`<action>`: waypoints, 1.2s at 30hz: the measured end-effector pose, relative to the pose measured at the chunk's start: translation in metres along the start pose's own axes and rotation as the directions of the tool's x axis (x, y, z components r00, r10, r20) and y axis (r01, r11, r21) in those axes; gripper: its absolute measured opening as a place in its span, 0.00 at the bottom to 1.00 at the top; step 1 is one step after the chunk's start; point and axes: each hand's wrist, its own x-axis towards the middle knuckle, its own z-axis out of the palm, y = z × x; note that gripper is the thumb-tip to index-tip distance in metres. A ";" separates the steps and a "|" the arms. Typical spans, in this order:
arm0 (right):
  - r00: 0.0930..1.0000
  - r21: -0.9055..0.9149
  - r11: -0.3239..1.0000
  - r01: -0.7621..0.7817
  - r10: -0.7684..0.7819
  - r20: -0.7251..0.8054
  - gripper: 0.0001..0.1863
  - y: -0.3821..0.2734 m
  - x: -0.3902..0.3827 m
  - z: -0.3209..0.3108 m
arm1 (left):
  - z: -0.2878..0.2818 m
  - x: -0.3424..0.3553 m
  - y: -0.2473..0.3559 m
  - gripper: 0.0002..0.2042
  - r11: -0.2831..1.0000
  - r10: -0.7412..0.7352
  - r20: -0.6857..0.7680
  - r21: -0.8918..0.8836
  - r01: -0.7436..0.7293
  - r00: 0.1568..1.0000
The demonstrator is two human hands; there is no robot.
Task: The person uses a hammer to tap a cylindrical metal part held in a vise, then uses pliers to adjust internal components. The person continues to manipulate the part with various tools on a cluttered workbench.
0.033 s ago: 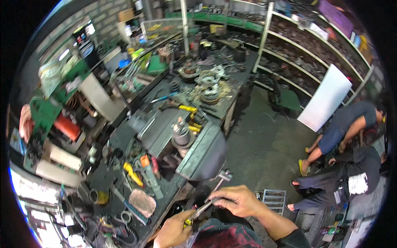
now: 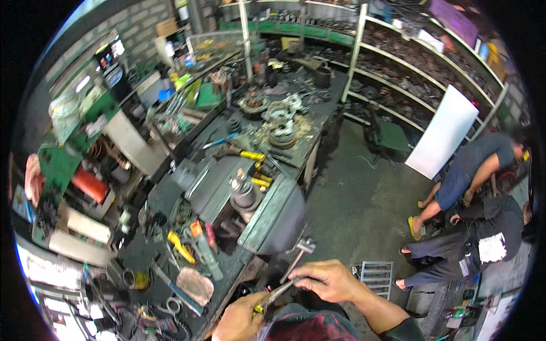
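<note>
At the lower middle, my left hand is closed around a silver tool with a yellow grip; its exact kind I cannot make out. My right hand is closed, its fingers at the upper end of that silver tool. Beside those fingers rises a metal bar with a short crosswise head, like a small hammer. Which hand bears the hammer-like tool's weight is hidden. Ahead, on the workbench, stands a round metal motor part with copper on top, between flat metal blocks.
A yellow-handled tool, a long hammer and a pinkish block lie on the bench. Wound coil rings sit farther back. Two people bend over at the right, near a white panel and a metal grate.
The view has shifted slightly and is sharper, with the bench appearing a little farther left. Both hands keep the same hold on the tools.
</note>
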 end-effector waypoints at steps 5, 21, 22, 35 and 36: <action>0.983 -0.085 0.993 -0.082 0.066 -0.169 0.12 0.008 -0.027 -0.042 | -0.002 0.039 0.051 0.16 0.996 0.090 0.010 -0.006 -0.090 0.996; 0.791 -0.279 0.919 -0.277 0.053 -0.610 0.24 0.143 -0.115 -0.320 | 0.143 0.306 0.216 0.07 0.975 0.043 0.055 -0.222 -0.030 0.998; 0.752 -0.274 0.905 -0.326 0.072 -0.655 0.20 0.149 -0.119 -0.330 | 0.144 0.331 0.223 0.16 0.982 -0.138 0.215 -0.095 0.162 0.967; 0.625 0.168 0.818 -0.549 0.536 -0.567 0.33 0.336 -0.038 -0.448 | 0.186 0.581 0.256 0.16 0.963 0.210 0.037 -0.182 -0.200 0.977; 0.631 0.061 0.783 -0.619 0.542 -0.555 0.36 0.354 -0.037 -0.469 | 0.187 0.608 0.258 0.16 0.968 0.188 0.037 -0.177 -0.178 0.982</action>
